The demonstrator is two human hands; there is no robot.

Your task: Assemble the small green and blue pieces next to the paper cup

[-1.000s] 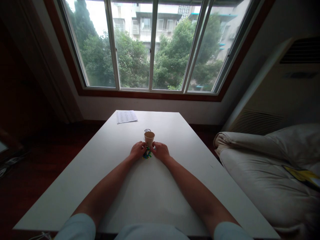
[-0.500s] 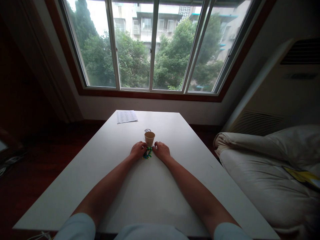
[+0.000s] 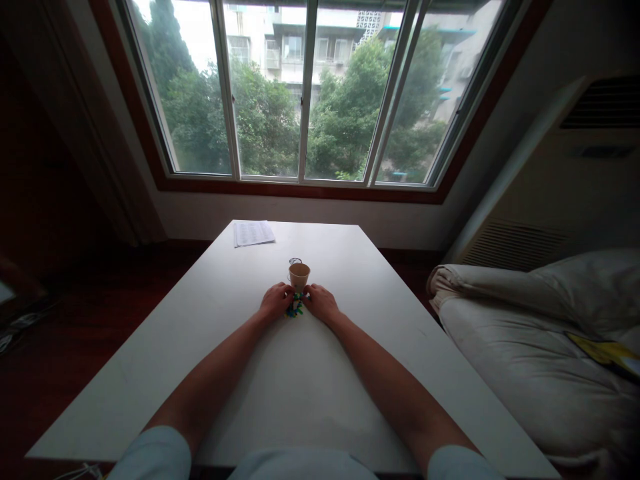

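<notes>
On the white table (image 3: 300, 373) lies a small loop of green, blue and yellow pieces (image 3: 295, 310), like a string of beads; the pieces are too small to make out singly. My left hand (image 3: 275, 300) is closed in a pinch at the loop's upper left. From the other side my right hand (image 3: 323, 303) pinches at its upper right, the two sets of fingertips close together. The fingers partly hide the loop. Just beyond the fingertips stands a brown paper cup (image 3: 299, 275), upright; what is inside cannot be seen.
A thin dark cord or wire (image 3: 295, 261) lies behind the cup. Printed sheets of paper (image 3: 254, 233) rest at the table's far left corner. To the right is a pale padded seat (image 3: 520, 347); a wide window (image 3: 300, 120) is in front.
My right hand has shifted slightly left, bringing its fingertips to the coloured loop and nearer my left hand. My left hand and the cup look unmoved.
</notes>
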